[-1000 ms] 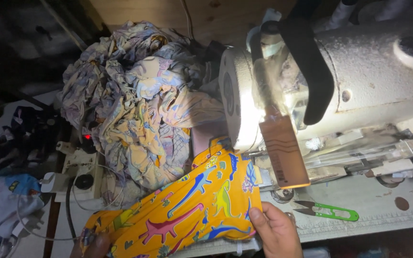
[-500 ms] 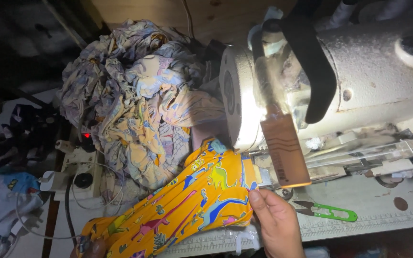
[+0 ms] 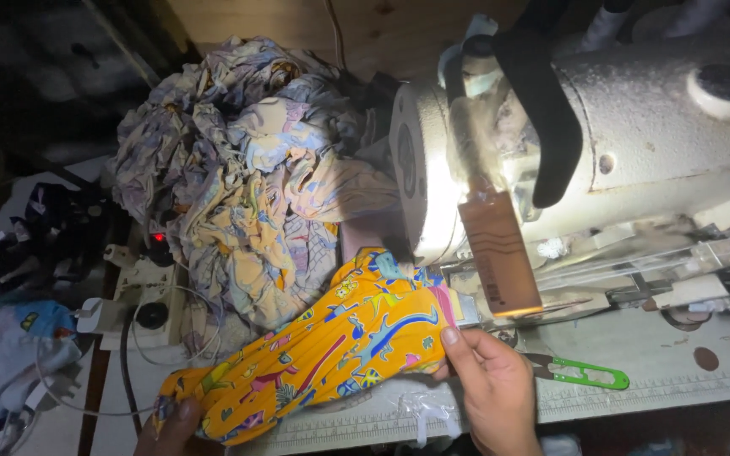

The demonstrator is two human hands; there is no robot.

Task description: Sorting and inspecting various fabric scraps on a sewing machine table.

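An orange printed cloth, patterned with blue, pink and green shapes, lies slantwise across the front edge of a pale sewing table, its upper end tucked under the head of a white sewing machine. The right hand grasps the cloth's upper right edge, fingers pressed on the fabric just in front of the machine's needle area. The left hand shows only in part at the bottom of the view, closed on the cloth's lower left end. A brown tag hangs from the machine, lit brightly from the machine's lamp. Green thread snips lie on the table just beside the right hand. Behind the cloth, a large heap of pale crumpled fabric sits piled against the machine's left end. To the left, a white power strip with cables rests near the heap, with more cloth scraps in the dim corner.
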